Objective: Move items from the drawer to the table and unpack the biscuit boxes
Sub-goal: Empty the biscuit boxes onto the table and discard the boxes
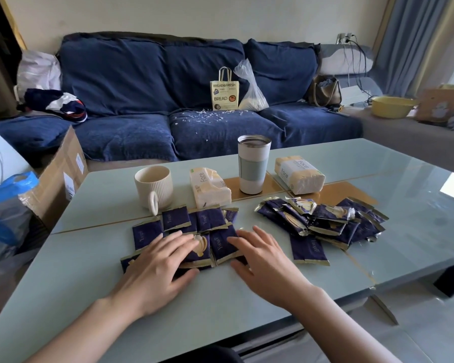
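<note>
a long sofa with dark blue fabric covers (pixel 131 82) fills the back of the view, with small white crumbs scattered on its middle seat cushion. in front of it stands a low table with a pale green glass top and thin gold lines (pixel 378 163).

a brown cardboard box with white labels (pixel 60 176) sits on the floor at the table's left end, and a blue and clear plastic bag (pixel 8 205) is just beside it, nearer the camera. on the sofa seat a small cream paper bag printed "bread & fresh" (pixel 224 91) stands upright, touching a clear plastic bag (pixel 250 90) on its right.

on the table, a tall white tumbler with a pale blue sleeve and a metal rim (pixel 253 165) stands upright between two soft yellow-and-white tissue packs marked "face" (pixel 298 174), the left one opened. a cream ribbed ceramic mug (pixel 154 186) stands to the left of them, its handle turned toward the camera.

the dark blue biscuit sachets with gold edges (pixel 210 218) lie on the table in two groups: a flat spread in rows close to the near edge, and a loose pile of sachets (pixel 325 221) to the right, one lying apart at its near side.

the left hand (pixel 160 263) lies flat on the spread sachets, fingers straight and apart, pressing on them. the right hand (pixel 260 255) rests on the same spread, fingers straight with the tips on a sachet, thumb on the glass. neither hand grips anything.
</note>
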